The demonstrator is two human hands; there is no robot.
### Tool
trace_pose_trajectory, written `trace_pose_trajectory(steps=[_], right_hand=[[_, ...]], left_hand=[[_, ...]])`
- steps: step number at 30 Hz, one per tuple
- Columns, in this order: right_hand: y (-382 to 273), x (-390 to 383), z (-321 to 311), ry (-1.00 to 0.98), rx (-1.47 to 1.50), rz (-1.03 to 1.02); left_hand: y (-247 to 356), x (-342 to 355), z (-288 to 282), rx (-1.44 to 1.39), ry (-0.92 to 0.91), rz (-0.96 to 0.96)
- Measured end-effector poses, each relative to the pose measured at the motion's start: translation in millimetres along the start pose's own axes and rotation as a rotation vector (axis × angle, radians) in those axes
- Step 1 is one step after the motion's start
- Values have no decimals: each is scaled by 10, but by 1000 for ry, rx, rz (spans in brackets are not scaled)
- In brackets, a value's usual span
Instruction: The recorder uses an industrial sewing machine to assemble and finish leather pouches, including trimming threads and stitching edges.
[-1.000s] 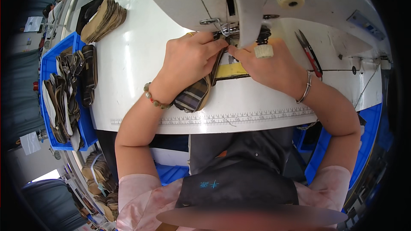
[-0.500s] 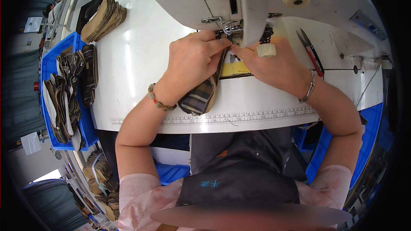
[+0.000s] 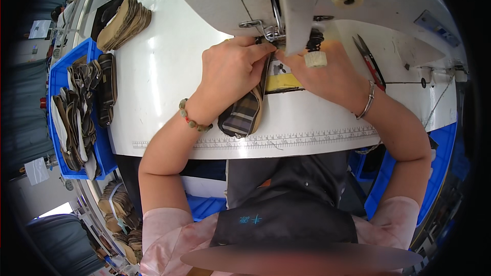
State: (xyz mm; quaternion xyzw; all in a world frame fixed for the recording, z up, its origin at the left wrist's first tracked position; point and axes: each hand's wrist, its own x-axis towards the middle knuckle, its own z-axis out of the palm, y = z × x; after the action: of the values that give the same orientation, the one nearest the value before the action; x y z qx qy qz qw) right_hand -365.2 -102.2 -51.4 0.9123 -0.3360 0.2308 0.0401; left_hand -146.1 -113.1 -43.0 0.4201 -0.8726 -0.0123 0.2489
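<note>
A plaid fabric pouch (image 3: 238, 116) with a zipper along its right edge lies on the white sewing table, its far end running under the sewing machine's presser foot (image 3: 273, 35). My left hand (image 3: 232, 69) is closed on the pouch just left of the needle area, with thumb and index finger pressed at its edge. Across from it, my right hand (image 3: 327, 74) has its fingers curled, their tips meeting the pouch's far edge by the foot. The machine's head and a tension knob partly cover those fingers, so what they pinch is hidden.
The sewing machine (image 3: 230, 0) overhangs both hands. Red-handled thread snips (image 3: 371, 61) lie at the right. Stacked tan fabric pieces (image 3: 125, 23) sit at the far left, beside a blue bin (image 3: 105, 151) of plaid pieces. A printed ruler (image 3: 286, 140) follows the table's near edge.
The pouch's near end has shifted slightly right and straightened. Both hands stay at the presser foot, with the right fingertips a little farther forward. The view has moved slightly.
</note>
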Motion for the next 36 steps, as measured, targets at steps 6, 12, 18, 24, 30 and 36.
trace_pose_trajectory(steps=[6, 12, 18, 24, 30, 36], right_hand=[[29, -9, 27, -62, -79, -24], [31, -37, 64, -31, 19, 80], [-15, -41, -45, -117, -65, 38], [-26, -31, -72, -105, -106, 23], [-34, -30, -33, -78, -68, 32], [-48, -35, -37, -77, -109, 26]], left_hand=[[-12, 2, 8, 17, 13, 11], [8, -42, -87, 309, -10, 249], [-88, -7, -52, 37, -17, 134], [-114, -20, -20, -63, -12, 39], [-29, -12, -37, 36, 9, 102], [35, -23, -46, 107, -18, 65]])
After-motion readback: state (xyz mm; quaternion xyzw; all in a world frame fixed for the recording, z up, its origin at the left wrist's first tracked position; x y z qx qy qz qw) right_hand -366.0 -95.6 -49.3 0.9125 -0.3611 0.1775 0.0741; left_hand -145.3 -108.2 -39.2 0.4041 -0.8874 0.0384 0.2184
